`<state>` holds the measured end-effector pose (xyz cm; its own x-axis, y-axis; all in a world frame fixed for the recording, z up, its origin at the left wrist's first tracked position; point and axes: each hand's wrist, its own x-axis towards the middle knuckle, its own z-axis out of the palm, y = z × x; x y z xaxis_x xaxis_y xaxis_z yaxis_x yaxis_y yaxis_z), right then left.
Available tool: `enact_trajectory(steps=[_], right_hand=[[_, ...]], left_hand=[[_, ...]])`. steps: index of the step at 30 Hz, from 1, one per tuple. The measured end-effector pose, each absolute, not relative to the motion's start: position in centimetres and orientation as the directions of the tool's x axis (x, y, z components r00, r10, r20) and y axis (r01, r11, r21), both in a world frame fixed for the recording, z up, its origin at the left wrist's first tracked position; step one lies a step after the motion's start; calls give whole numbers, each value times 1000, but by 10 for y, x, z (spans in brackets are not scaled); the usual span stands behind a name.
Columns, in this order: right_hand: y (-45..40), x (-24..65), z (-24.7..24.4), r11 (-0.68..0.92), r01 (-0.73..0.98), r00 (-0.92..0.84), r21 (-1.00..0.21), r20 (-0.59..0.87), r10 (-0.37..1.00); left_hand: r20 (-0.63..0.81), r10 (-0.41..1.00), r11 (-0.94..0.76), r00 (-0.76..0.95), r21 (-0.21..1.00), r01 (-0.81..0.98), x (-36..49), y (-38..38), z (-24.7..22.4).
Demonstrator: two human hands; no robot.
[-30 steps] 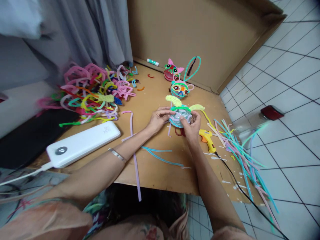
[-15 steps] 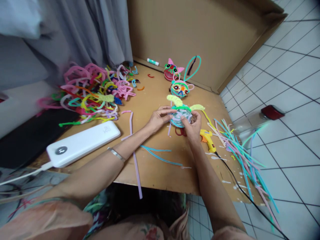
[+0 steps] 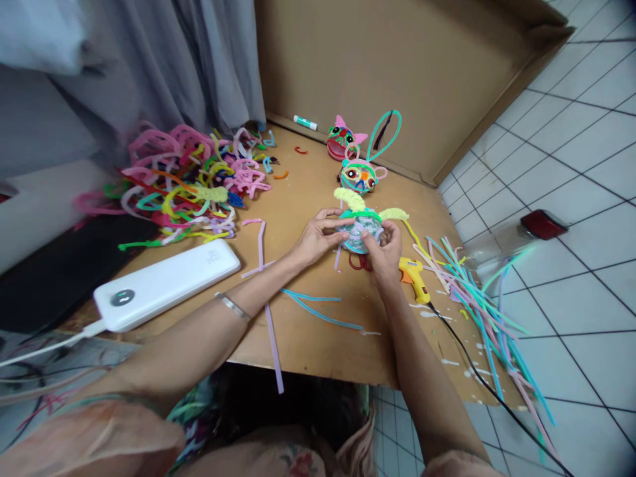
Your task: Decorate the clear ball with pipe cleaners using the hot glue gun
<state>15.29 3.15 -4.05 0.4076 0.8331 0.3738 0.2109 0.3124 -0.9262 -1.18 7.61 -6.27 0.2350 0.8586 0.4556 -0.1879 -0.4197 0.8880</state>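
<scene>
Both hands hold a round craft piece [image 3: 362,233] above the table; it has a clear-looking body, a green and teal rim, and two pale yellow fuzzy ears [image 3: 350,199]. My left hand [image 3: 320,237] grips its left edge between fingers and thumb. On its right side, my right hand [image 3: 385,250] has the thumb pressed on the front, near a lilac strip. Dark red loops [image 3: 358,263] show beneath the piece. Just behind it sits a decorated round face [image 3: 358,176] with pink ears and a teal loop, and farther back a red face with pink ears [image 3: 342,142].
A yellow glue gun [image 3: 415,278] lies right of my right hand, beside many pipe cleaners [image 3: 489,318]. Left are a tangled colourful pile [image 3: 189,179] and a white power bank [image 3: 169,285]. Lilac [image 3: 272,338] and blue strips [image 3: 322,319] lie in front. A cardboard wall [image 3: 358,73] stands behind.
My left fingers have shifted slightly on the round piece. Both hands still hold it in nearly the same place, and the view has moved a little.
</scene>
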Motion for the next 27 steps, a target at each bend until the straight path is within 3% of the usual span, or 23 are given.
enact_trajectory(steps=[10, 18, 27], right_hand=[[30, 149, -37, 313, 223, 402, -923, 380, 833], [30, 148, -37, 302, 222, 424, -927, 371, 826], [29, 148, -34, 274, 237, 430, -932, 354, 830]], left_hand=[[538, 808, -526, 238, 842, -120, -12, 71, -58], [498, 858, -470, 124, 859, -202, -5, 69, -62], [557, 826, -552, 81, 830, -83, -8, 66, -56]])
